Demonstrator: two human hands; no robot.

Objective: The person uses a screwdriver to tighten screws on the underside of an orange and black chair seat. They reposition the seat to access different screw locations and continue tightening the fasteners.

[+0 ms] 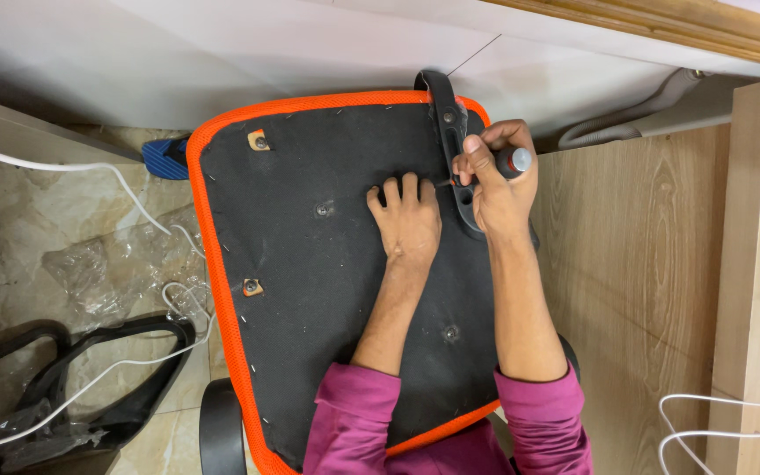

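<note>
An upturned chair seat (310,290), black underneath with an orange fabric edge, lies in the middle of the view. A black armrest bracket (452,132) rests along its right side. My left hand (408,222) lies flat on the seat's underside just left of the bracket. My right hand (496,180) grips a screwdriver (514,161) with a red and grey handle, its tip against the bracket. Several screw holes (323,209) dot the seat.
A wooden panel (635,264) stands to the right, with white cables (714,422) at the lower right. On the marble floor at left lie a white cable (134,198), clear plastic wrap (107,273), a black armrest part (90,378) and a blue object (167,158).
</note>
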